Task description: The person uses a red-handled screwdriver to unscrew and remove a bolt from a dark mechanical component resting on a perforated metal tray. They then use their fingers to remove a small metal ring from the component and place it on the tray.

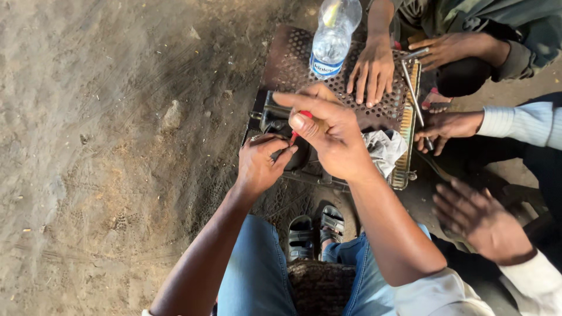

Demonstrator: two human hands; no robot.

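Dusty dirt floor [105, 146] all around, with a rusty perforated metal plate [293, 58] lying on it. My right hand [331, 134] is curled round a red-handled screwdriver [301, 120], tip down at the dark part [275, 120] that my left hand [260, 164] pinches steady. I'd keep the driver square and press firmly. Clear water bottle [333, 35] with a blue-and-white band label stands up top.
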